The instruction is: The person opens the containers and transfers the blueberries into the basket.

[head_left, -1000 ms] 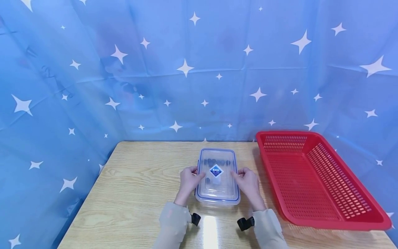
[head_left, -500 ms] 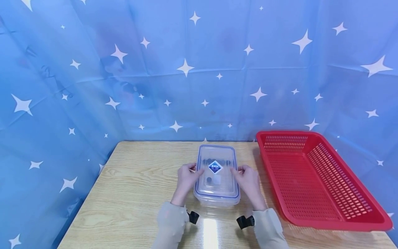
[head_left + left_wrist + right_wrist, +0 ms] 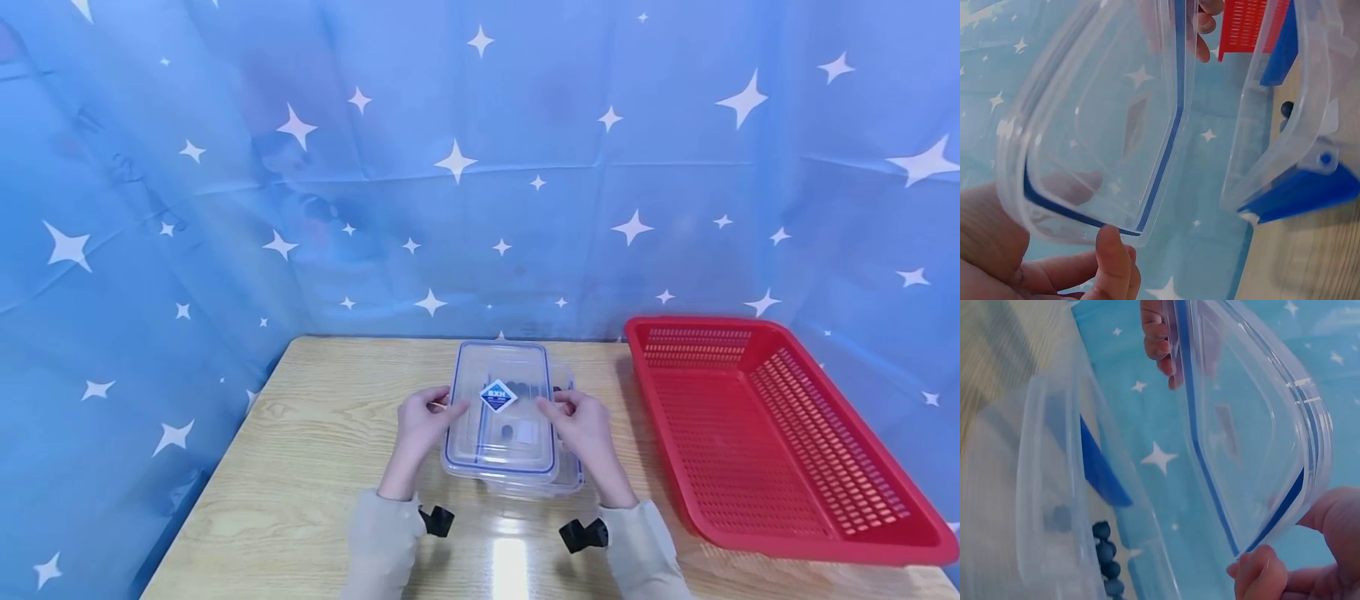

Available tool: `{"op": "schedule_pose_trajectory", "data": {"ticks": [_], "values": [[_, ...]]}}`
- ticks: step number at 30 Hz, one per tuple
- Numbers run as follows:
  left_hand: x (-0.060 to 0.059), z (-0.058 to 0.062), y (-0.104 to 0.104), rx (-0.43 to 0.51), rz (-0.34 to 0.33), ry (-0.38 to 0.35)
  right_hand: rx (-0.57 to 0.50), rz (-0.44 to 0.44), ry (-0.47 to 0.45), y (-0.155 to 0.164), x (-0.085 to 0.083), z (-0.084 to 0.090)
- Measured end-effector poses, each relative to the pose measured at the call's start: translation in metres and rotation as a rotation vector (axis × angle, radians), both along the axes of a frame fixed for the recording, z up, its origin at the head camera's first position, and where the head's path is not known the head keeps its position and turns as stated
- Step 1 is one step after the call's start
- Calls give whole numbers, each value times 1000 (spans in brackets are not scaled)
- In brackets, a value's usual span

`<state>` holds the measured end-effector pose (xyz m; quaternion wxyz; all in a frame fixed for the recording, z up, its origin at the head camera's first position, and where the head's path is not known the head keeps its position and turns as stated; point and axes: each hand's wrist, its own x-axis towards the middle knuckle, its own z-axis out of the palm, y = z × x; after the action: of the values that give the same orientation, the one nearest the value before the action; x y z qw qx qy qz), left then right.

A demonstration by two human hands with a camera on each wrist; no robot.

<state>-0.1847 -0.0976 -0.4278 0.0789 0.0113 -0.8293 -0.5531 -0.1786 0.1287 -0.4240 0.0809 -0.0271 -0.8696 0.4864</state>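
Both hands hold a clear plastic lid with a blue seal and a blue diamond label. My left hand pinches its left edge between thumb and fingers. The right hand pinches the opposite edge. Below the lid, shifted to its right, sits a clear food container on the table. The wrist views show a gap between lid and container. Blue locking flaps hang folded out from the container's sides. Small dark blue round things, resembling blueberries, lie inside it.
A large red plastic basket stands to the right on the wooden table. Behind the table hangs a blue curtain with white stars. Both wrists carry small black camera mounts.
The lid has come up off the container and moved to the left, carried by both hands. The container stays on the table, its right side now uncovered. The head view has shifted slightly.
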Motion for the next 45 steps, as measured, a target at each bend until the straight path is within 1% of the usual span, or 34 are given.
{"op": "schedule_pose_trajectory", "data": {"ticks": [1,4,8,11,15,18,22,24,28,29,31,33,38,41,45], "values": [[0,1,-3,10,-2,-7,-19,4,-10,-2,0,0],[2,3,-14,90,-12,-61,-88,21,-39,-9,-1,0],[4,4,-30,190,-25,-112,-204,60,-88,-17,0,-1],[7,3,-43,213,-17,-123,-309,91,-118,-26,2,0],[13,2,-61,240,15,-135,-438,123,-142,-40,4,-1],[20,2,-74,267,36,-144,-481,145,-151,-53,6,-2],[28,1,-91,280,60,-161,-496,177,-162,-68,9,-6],[32,0,-99,289,68,-166,-497,205,-166,-76,14,0],[43,-2,-119,310,83,-187,-492,278,-174,-92,19,-3],[46,-2,-124,312,84,-191,-489,296,-177,-96,20,-4],[51,-3,-135,302,86,-208,-487,326,-177,-105,20,-14],[56,-5,-146,288,93,-231,-488,352,-173,-113,23,-18],[67,-9,-169,196,124,-307,-530,413,-212,-134,29,-30],[72,-15,-180,130,133,-336,-547,433,-242,-145,32,-37],[76,-27,-190,88,144,-364,-537,441,-274,-157,32,-46]]}}
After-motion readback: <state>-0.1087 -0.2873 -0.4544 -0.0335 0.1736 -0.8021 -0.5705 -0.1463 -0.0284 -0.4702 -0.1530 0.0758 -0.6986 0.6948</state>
